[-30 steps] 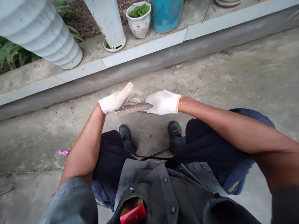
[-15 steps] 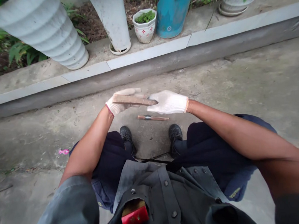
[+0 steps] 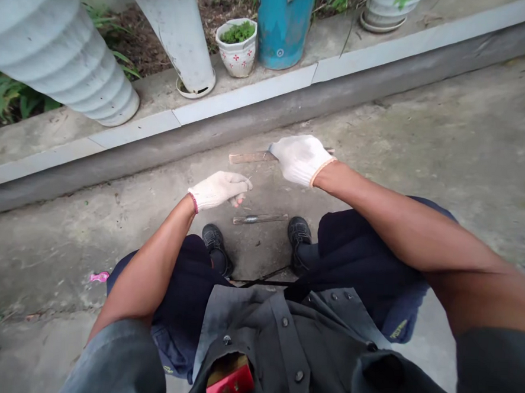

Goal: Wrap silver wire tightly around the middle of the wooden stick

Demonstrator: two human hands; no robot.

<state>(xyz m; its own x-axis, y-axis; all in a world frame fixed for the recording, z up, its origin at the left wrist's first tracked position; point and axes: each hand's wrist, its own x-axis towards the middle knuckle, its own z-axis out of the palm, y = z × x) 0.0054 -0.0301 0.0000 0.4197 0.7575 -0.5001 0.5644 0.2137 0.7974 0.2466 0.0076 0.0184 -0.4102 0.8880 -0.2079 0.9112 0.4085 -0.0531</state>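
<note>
My right hand point(image 3: 301, 156), in a white knit glove, is closed around a flat strip of wood point(image 3: 249, 157). The strip juts out to the left of the fist, and a short end shows on the right. Lower and to the left, my left hand point(image 3: 222, 190), gloved too, has its fingers pinched together. A thin, pale, pin-like thing point(image 3: 249, 178) shows at its fingertips, too small to name. Below both hands, a short wooden stick point(image 3: 272, 218) with a grey, metal-looking middle lies on the concrete between my shoes.
Beyond my hands runs a low concrete ledge point(image 3: 245, 105) with a tiled edge. On it stand tall white planters point(image 3: 166, 33), a small flowered pot point(image 3: 237, 55) and a blue container point(image 3: 282, 29). A pink object point(image 3: 100, 276) lies on the ground at left.
My hands have come apart. The right has moved away from me with the wood strip; the left has let go of the strip and closed into a pinch, slightly lower.
</note>
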